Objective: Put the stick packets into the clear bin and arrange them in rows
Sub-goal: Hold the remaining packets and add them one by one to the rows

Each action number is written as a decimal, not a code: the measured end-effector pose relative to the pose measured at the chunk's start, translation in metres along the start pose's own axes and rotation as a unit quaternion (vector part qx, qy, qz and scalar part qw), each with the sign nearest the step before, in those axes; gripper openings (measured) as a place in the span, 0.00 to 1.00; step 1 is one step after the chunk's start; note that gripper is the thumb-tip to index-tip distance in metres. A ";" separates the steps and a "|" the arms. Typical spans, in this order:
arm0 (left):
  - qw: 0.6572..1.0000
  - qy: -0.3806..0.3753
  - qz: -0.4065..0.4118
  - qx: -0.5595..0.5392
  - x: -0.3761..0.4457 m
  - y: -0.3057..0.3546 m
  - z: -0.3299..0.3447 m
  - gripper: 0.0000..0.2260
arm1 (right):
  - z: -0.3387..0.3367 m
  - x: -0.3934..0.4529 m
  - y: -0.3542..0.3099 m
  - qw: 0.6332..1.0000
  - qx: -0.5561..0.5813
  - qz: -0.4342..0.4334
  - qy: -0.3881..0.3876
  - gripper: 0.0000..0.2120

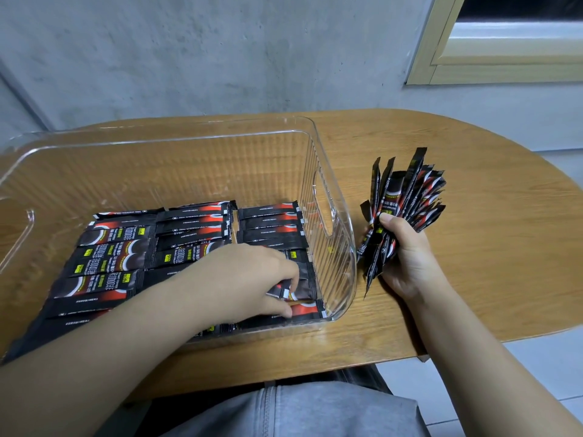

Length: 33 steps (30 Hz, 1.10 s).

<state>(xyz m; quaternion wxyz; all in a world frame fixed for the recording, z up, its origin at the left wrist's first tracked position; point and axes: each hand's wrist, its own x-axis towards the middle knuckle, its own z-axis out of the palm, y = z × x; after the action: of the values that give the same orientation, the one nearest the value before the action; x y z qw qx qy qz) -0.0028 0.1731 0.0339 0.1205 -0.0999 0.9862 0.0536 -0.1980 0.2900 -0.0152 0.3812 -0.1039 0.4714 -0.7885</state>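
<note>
- We see the clear bin (328,197) standing on the wooden table (473,263), its ribbed right wall close to the fanned bundle held outside it.
- Inside the bin, black-and-red stick packets (110,263) lie flat on the floor in three side-by-side rows, each packet lying crosswise; the far part of the bin floor is bare.
- Our left hand (249,279) reaches into the bin over the right-hand row, fingers curled downward, thumb and fingertips pinching one packet (299,291) near the bin's front right corner.
- Our right hand (407,247) is outside the bin, just beside its right wall, fingers and thumb wrapped round a bundle of packets (407,190) that fans upward and away from us.
- The bundle's lower ends poke out beneath the hand, close above the table; we cannot tell whether they touch it.
- Behind the table we see a grey wall (189,52) and a window frame (473,55) at the upper right.
</note>
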 end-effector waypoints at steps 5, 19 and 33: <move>0.999 -0.031 0.039 -0.010 0.003 -0.002 0.010 0.15 | 0.001 -0.001 0.000 1.000 -0.001 -0.001 0.004 0.06; 0.998 -0.052 0.018 -0.008 0.000 -0.004 0.010 0.15 | 0.001 0.000 0.000 1.000 0.007 0.000 0.014 0.05; 0.918 0.009 -0.157 -0.364 -0.019 -0.018 -0.019 0.13 | -0.001 0.000 0.000 1.000 0.000 0.017 0.021 0.05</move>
<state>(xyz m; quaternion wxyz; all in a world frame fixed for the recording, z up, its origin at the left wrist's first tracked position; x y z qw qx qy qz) 0.0143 0.1562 0.0557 0.0741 -0.2911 0.8710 0.3887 -0.1985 0.2908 -0.0152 0.3848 -0.0788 0.4808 -0.7839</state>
